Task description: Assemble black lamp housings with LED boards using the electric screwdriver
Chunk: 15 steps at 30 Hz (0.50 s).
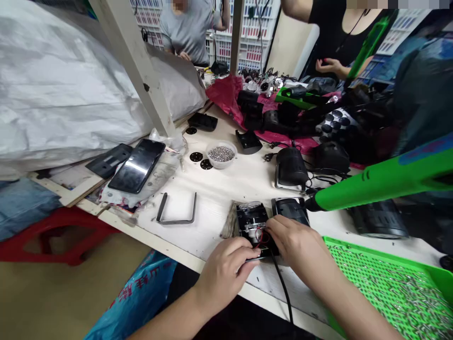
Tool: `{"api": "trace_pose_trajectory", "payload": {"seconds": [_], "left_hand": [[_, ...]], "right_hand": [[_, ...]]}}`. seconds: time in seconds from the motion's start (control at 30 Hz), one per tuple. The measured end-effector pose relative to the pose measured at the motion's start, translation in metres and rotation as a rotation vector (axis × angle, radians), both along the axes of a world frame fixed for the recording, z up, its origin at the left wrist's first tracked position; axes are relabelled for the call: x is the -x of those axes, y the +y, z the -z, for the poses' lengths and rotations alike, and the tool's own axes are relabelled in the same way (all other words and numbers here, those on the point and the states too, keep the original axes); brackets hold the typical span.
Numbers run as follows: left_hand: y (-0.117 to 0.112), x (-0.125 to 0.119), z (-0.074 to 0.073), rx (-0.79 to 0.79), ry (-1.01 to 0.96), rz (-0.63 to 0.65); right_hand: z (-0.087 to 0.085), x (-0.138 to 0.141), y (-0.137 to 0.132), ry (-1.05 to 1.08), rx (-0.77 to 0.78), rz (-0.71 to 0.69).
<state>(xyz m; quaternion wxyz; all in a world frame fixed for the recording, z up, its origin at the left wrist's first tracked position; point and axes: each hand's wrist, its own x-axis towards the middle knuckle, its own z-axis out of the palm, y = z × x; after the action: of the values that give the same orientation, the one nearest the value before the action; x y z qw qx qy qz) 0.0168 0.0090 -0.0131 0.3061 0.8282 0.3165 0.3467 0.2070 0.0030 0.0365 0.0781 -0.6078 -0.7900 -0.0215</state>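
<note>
While left fingers (243, 254) pinch the black housing (243, 218), right fingers (278, 227) touch its side, grip unclear

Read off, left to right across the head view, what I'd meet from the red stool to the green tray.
Red stool → glossy black slab → U-shaped bracket → bowl of small metal pieces → opened black unit → right hand → green tray.

1. The left hand (228, 269) pinches the near edge of an open black casing (243, 219); the right hand (292, 238) touches its right side.
2. A bowl (222, 165) of small metal parts (221, 153) sits beside black discs (196, 157) on the surface (219, 189).
</note>
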Motion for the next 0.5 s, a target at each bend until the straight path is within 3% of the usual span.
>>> {"api": "trace_pose_trajectory", "payload": {"seconds": [0.13, 0.3, 0.4, 0.5], "left_hand": [[-0.002, 0.000, 0.001, -0.103, 0.021, -0.012], [-0.006, 0.006, 0.000, -0.152, 0.015, -0.025], [-0.006, 0.009, -0.002, -0.066, -0.074, -0.077], [-0.003, 0.006, -0.006, 0.197, -0.242, -0.220]], "right_hand": [[0.003, -0.002, -0.008, 0.168, 0.021, 0.104], [0.007, -0.001, -0.036, 0.392, -0.102, 0.339], [0.009, 0.006, -0.050, 0.435, -0.054, 0.417], [0.014, 0.016, -0.056, 0.464, 0.055, 0.497]]}}
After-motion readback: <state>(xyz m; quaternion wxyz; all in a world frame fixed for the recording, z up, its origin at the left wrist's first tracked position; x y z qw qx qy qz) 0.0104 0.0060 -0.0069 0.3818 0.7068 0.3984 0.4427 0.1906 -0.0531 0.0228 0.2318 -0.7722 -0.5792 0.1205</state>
